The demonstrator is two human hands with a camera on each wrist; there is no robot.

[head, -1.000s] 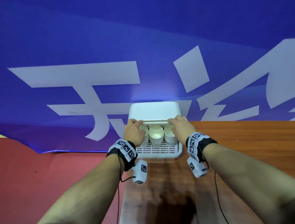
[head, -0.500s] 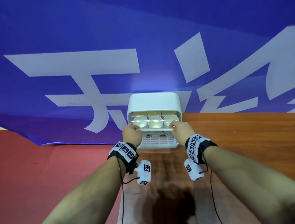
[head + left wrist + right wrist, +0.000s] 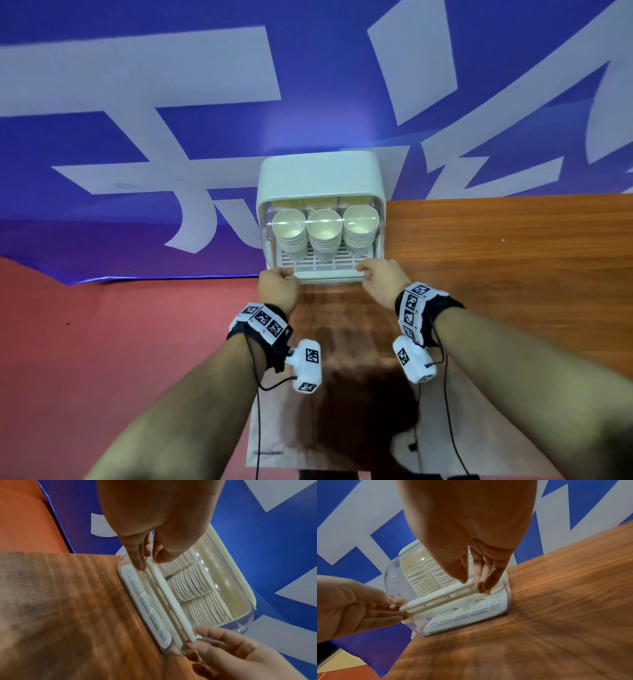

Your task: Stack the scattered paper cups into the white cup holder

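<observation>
**Clear cover pulled down over the stacked cups**

Half a second ago the clear cover [image 3: 322, 219] was only partway down, handle bar level with the cup mouths; a second ago it was up at the top edge. Now the bar [image 3: 169, 601] sits low, just above the slotted tray [image 3: 145, 601] at the front of the white cup holder [image 3: 318, 174]. Judgement: cups are all in, closing is the last step, nearly shut.

Left hand [image 3: 277, 287] pinches the bar's left end, right hand [image 3: 383, 281] pinches its right end; each grip is clamped on the bar.

Counts: three front cup stacks [image 3: 323, 233] inside the holder, more cups behind them, number unclear. One holder, on the wooden surface [image 3: 513, 257] against the blue banner [image 3: 137, 102]. No loose cups visible.
</observation>
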